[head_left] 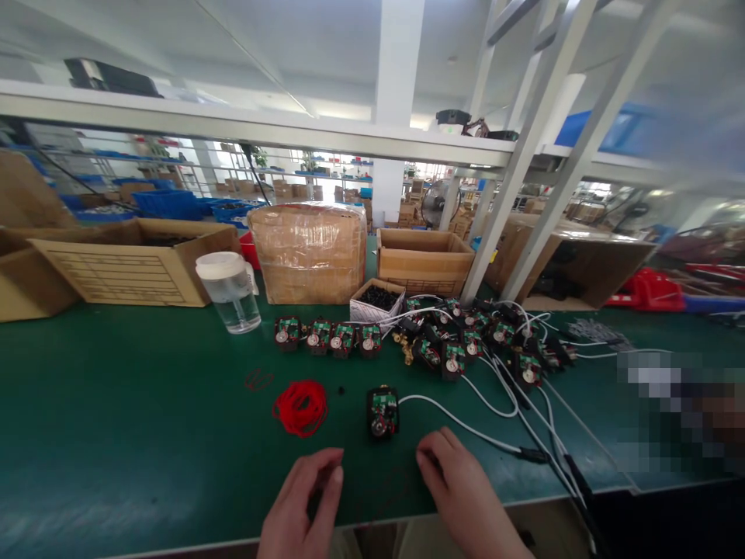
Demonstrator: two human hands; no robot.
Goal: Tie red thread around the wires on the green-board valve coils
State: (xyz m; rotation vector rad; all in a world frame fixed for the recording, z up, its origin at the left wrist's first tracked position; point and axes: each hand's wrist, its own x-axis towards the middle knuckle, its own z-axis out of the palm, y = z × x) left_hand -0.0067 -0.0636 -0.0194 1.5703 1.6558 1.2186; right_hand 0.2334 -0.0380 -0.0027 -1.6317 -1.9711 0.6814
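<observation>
My left hand (306, 497) is at the table's front edge, fingers curved, with a small gap between thumb and fingertips and nothing seen in it. Across from it, my right hand (459, 481) has loosely bent fingers and also shows nothing held. Between and just beyond them stands a small black housing with an exposed green circuit board (382, 413), touched by neither hand. A white cable (459, 419) runs from it to a black connector (532, 455). Left of the housing lies a bundle of red rubber bands (301, 407), with a thin loose loop (259, 380) beside it.
Similar housings (342, 338) stand in a row behind, and a pile of cabled ones (454, 359) lies at right beside brass fittings (406, 349). A water jug (230, 295), a box of black parts (377, 303) and cartons (311, 252) line the back. Another person's blurred arm is at far right.
</observation>
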